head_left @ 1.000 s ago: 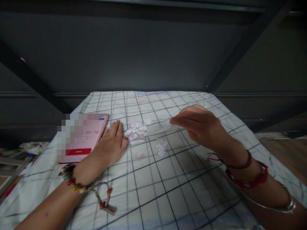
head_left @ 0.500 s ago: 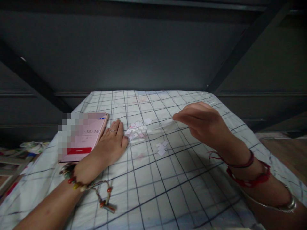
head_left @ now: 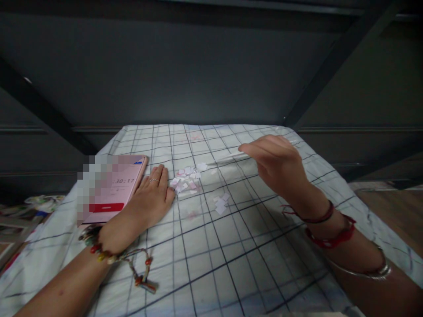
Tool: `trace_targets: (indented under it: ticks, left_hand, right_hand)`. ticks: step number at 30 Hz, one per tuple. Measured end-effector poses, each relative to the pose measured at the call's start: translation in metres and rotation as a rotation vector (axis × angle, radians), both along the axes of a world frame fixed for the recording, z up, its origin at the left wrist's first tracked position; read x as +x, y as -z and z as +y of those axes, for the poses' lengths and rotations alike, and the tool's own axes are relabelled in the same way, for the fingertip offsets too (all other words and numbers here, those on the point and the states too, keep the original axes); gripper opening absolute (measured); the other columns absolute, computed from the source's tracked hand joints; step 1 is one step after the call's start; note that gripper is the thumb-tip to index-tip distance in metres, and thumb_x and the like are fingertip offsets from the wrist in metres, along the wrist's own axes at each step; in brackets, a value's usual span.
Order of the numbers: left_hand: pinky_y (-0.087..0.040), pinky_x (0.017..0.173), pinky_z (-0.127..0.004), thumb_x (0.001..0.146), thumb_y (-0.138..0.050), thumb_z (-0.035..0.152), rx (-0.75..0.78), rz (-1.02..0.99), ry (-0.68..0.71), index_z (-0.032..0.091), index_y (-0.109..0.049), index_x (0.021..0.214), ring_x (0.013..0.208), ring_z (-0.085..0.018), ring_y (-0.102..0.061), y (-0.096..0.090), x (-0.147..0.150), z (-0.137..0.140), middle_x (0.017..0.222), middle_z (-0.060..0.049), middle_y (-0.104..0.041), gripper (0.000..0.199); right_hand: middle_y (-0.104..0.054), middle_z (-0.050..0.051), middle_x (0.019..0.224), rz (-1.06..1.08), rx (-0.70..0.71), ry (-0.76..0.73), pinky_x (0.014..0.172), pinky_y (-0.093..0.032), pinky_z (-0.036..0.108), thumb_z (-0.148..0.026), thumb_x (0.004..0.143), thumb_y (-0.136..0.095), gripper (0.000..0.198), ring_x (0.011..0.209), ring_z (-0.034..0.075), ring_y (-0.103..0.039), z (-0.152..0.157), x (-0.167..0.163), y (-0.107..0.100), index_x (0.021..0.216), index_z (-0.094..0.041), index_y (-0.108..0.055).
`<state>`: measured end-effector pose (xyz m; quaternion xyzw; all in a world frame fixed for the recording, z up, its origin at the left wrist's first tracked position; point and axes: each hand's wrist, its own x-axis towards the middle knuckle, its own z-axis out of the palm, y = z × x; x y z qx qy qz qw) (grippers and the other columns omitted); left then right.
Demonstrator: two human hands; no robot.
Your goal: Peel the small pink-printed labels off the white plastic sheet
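My left hand (head_left: 153, 191) lies flat on the checked cloth, palm down, fingers stretched out, with nothing in it. It rests between a pink phone (head_left: 110, 187) and a loose pile of small white paper pieces (head_left: 187, 178); its thumb is close to the pile. My right hand (head_left: 277, 165) is raised over the cloth, its fingers closed round slim pale tweezers (head_left: 226, 157). Their thin tips point left, at the pile's far right edge; whether they grip a piece cannot be made out. Nearer to me lies a smaller cluster of paper pieces (head_left: 221, 204).
The white cloth with dark grid lines (head_left: 205, 264) covers the tabletop. Behind its far edge stands a dark grey panel (head_left: 185, 75). Assorted items (head_left: 46, 202) are beyond the table at the left, and brown floor (head_left: 393, 207) shows at the right.
My right hand has risen a little and moved slightly away from me, taking the tweezers' tips to the pile's far edge. My left hand stays put. The phone's timer reads one second more.
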<state>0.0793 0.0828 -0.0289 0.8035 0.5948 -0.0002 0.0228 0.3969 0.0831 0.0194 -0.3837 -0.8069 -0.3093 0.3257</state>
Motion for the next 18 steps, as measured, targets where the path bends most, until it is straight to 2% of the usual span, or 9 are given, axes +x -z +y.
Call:
trace_targets:
  ticks: [4, 7, 10, 12, 15, 18]
  left_hand:
    - [-0.039, 0.133, -0.059, 0.108, -0.028, 0.032, 0.005, -0.001, -0.022, 0.003, -0.039, 0.172, 0.170, -0.039, -0.037, 0.000, 0.001, 0.000, 0.178, -0.026, -0.045, 0.071]
    - [-0.037, 0.135, -0.056, 0.108, -0.028, 0.032, -0.049, 0.025, -0.055, -0.003, -0.037, 0.171, 0.171, -0.039, -0.034, -0.003, 0.004, -0.001, 0.181, -0.029, -0.039, 0.073]
    - [-0.038, 0.135, -0.057, 0.108, -0.029, 0.031, -0.029, 0.019, -0.035, -0.001, -0.039, 0.171, 0.170, -0.039, -0.036, -0.004, 0.003, 0.000, 0.180, -0.028, -0.041, 0.071]
    - [-0.039, 0.134, -0.059, 0.108, -0.030, 0.031, -0.002, 0.007, -0.008, 0.002, -0.040, 0.171, 0.170, -0.039, -0.037, -0.003, 0.001, 0.000, 0.178, -0.026, -0.045, 0.070]
    - [-0.038, 0.135, -0.059, 0.109, -0.028, 0.032, -0.010, 0.013, -0.017, 0.001, -0.039, 0.171, 0.170, -0.038, -0.036, -0.001, 0.000, 0.001, 0.179, -0.027, -0.043, 0.071]
    - [-0.038, 0.135, -0.060, 0.109, -0.026, 0.031, -0.009, 0.017, -0.040, -0.002, -0.039, 0.170, 0.171, -0.039, -0.035, 0.000, 0.002, 0.001, 0.180, -0.029, -0.041, 0.071]
  right_hand:
    - [-0.074, -0.001, 0.083, -0.035, -0.079, 0.004, 0.077, -0.046, 0.034, 0.008, 0.090, -0.044, 0.046, 0.083, 0.019, -0.065, 0.006, -0.004, 0.005, 0.099, -0.025, -0.075]
    - [-0.075, -0.002, 0.081, -0.040, -0.147, -0.144, 0.075, -0.048, 0.033, 0.008, 0.089, -0.044, 0.046, 0.080, 0.018, -0.066, 0.003, 0.010, -0.007, 0.099, -0.025, -0.075]
    - [-0.077, -0.003, 0.085, 0.002, -0.189, -0.266, 0.076, -0.051, 0.031, 0.005, 0.092, -0.049, 0.041, 0.080, 0.017, -0.069, -0.001, 0.026, -0.019, 0.102, -0.026, -0.074]
    - [-0.078, -0.003, 0.087, 0.031, -0.177, -0.243, 0.078, -0.052, 0.032, 0.003, 0.094, -0.048, 0.040, 0.082, 0.017, -0.071, -0.001, 0.029, -0.020, 0.102, -0.026, -0.074]
    - [-0.078, -0.002, 0.086, 0.006, -0.177, -0.138, 0.077, -0.050, 0.034, 0.003, 0.093, -0.044, 0.044, 0.083, 0.019, -0.071, 0.000, 0.025, -0.016, 0.102, -0.027, -0.075]
    - [-0.077, -0.001, 0.084, -0.015, -0.283, -0.171, 0.075, -0.051, 0.033, 0.002, 0.093, -0.044, 0.043, 0.080, 0.019, -0.071, -0.001, 0.025, -0.016, 0.101, -0.027, -0.076]
